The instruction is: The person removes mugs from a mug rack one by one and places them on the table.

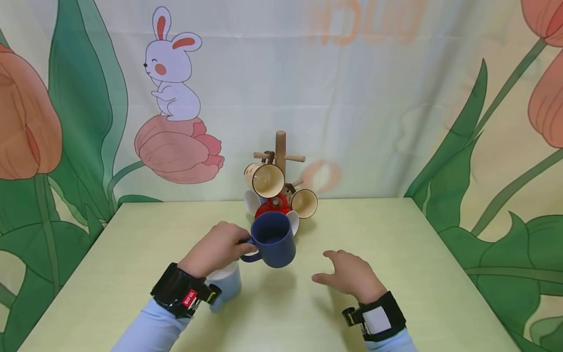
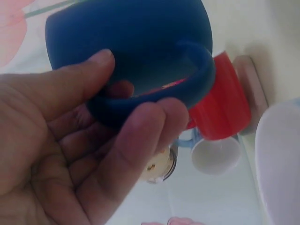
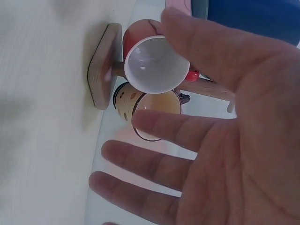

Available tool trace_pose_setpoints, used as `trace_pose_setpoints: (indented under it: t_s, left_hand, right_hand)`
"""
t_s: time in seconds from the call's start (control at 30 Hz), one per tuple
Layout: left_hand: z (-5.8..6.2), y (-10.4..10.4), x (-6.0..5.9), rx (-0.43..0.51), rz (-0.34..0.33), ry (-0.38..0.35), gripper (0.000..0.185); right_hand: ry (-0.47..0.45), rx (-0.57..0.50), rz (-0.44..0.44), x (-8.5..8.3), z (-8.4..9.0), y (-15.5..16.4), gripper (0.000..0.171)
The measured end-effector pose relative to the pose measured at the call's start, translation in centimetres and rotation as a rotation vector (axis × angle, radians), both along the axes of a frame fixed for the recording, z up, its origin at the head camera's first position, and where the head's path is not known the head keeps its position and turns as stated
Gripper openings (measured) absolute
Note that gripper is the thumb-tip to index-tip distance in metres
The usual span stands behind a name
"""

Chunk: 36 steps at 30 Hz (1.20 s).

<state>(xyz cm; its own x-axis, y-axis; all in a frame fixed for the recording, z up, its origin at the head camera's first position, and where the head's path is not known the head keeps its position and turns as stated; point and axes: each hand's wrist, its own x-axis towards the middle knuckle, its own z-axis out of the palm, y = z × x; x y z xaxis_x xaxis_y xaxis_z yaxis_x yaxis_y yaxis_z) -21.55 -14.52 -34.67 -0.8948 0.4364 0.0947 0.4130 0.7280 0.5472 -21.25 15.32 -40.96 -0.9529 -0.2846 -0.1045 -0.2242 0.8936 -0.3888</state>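
My left hand (image 1: 222,248) grips a dark blue mug (image 1: 273,240) by its handle, thumb on one side and fingers on the other. The mug hangs above the table in front of a wooden mug tree (image 1: 280,146), mouth tilted up toward the head camera. In the left wrist view the blue handle (image 2: 197,84) passes between thumb and fingers. To the right of the mug, my right hand (image 1: 352,275) hovers with fingers spread and nothing in it. A light blue mug (image 1: 228,281) stands on the table below my left wrist, partly hidden by it.
On the mug tree hang a cream mug with a dark rim (image 1: 267,180), a second cream mug (image 1: 304,203), a red mug (image 2: 222,101) and a pale blue-handled mug (image 2: 215,154). A printed curtain (image 1: 352,98) hangs behind the pale table (image 1: 418,274).
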Motion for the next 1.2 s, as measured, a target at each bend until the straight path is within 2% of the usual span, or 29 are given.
trace_pose_setpoints:
  t_s: [0.1, 0.3, 0.53, 0.7, 0.8, 0.93, 1.2]
  left_hand:
    - [0.3, -0.7, 0.2, 0.008, 0.056, 0.01, 0.009]
    - [1.2, -2.3, 0.6, 0.023, 0.184, 0.026, 0.013]
    - [2.1, -4.2, 1.7, 0.035, 0.351, 0.113, 0.018]
    - [2.2, -5.6, 2.4, 0.022, 0.5, 0.165, 0.025]
    - [2.0, -6.6, 3.0, 0.001, 0.573, 0.195, 0.027]
    - [1.4, -7.8, 3.7, -0.031, 0.629, 0.205, 0.03]
    - [-0.6, -9.3, 4.6, -0.087, 0.697, 0.126, 0.028]
  right_hand:
    - [0.021, 0.042, -0.003, 0.3, 0.2, 0.0, 0.066]
    - [0.031, 0.052, -0.007, 0.6, 0.2, 0.1, 0.066]
    - [0.028, 0.05, -0.016, 0.6, -0.1, 0.1, 0.065]
    - [0.031, 0.05, -0.018, 0.5, -0.3, 0.2, 0.066]
    - [0.028, 0.049, -0.016, 0.5, -0.4, 0.2, 0.066]
    - [0.025, 0.048, -0.016, 0.4, -0.5, 0.2, 0.066]
    - [0.016, 0.036, -0.024, 0.4, -0.4, 0.1, 0.066]
